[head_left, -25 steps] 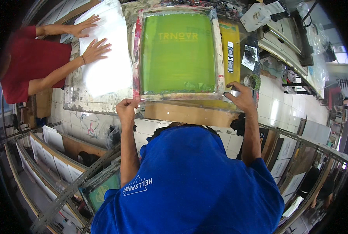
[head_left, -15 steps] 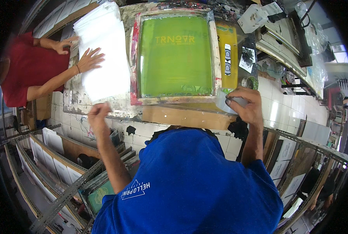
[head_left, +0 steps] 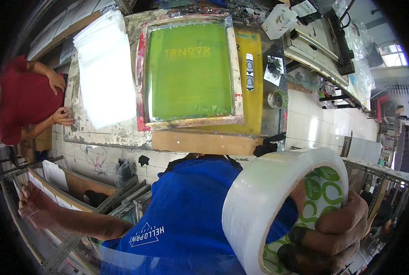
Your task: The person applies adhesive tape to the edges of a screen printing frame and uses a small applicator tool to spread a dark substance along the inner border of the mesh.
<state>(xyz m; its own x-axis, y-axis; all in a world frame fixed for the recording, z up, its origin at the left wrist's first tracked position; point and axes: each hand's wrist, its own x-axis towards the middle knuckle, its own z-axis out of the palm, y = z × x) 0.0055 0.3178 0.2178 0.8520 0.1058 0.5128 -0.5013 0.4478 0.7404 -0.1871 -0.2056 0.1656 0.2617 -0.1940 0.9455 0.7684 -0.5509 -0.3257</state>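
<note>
The left hand is out to the side, fingers half curled, whether pinching anything I cannot tell. Beyond and between the hands lie white sheets, then a framed green screen. The clear tape roll is in the right hand, fingers hooked into its core

White sheets are stacked on the left side of the bench. Near its right edge, a round tub and a black-smeared paper are set. The floor is laid with pale tiles.
</note>
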